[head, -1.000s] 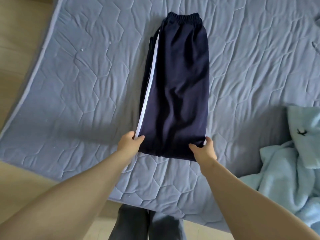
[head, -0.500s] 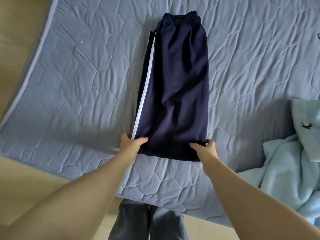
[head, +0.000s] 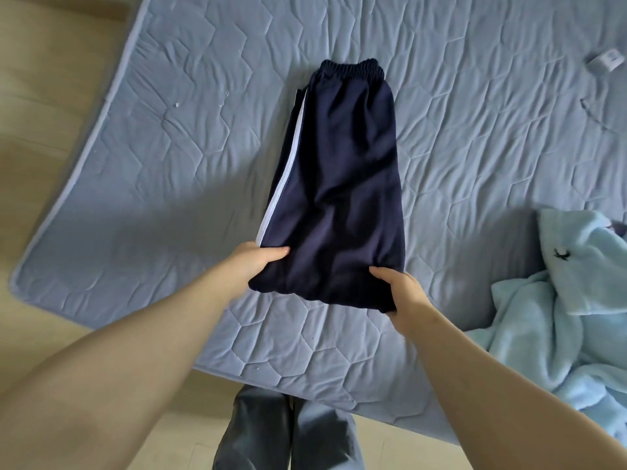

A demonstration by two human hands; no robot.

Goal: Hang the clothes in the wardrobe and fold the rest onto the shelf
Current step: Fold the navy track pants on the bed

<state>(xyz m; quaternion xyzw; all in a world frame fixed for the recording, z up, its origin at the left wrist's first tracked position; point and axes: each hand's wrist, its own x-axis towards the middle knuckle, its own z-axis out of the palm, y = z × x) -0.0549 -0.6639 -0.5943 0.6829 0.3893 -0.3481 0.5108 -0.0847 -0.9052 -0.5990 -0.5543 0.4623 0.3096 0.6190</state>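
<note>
Here the navy trousers (head: 339, 198) lie lengthwise on the bed (head: 169, 164), waistband (head: 351, 66) far beyond the fingers (head: 276, 258), hem held slightly off it. Folding well means carrying both corners level to the waistband, edges matched. The left hand (head: 258, 262) pinches the hem corner under the white stripe (head: 288, 164); the right hand (head: 400, 293) curls round the other corner, lower fingers hidden, probably beneath the cloth.

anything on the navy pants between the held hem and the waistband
Nothing visible. The left hand and right hand grip the near hem of the navy pants; the fabric up to the waistband lies bare. The light blue garment lies apart, to the right.
</note>
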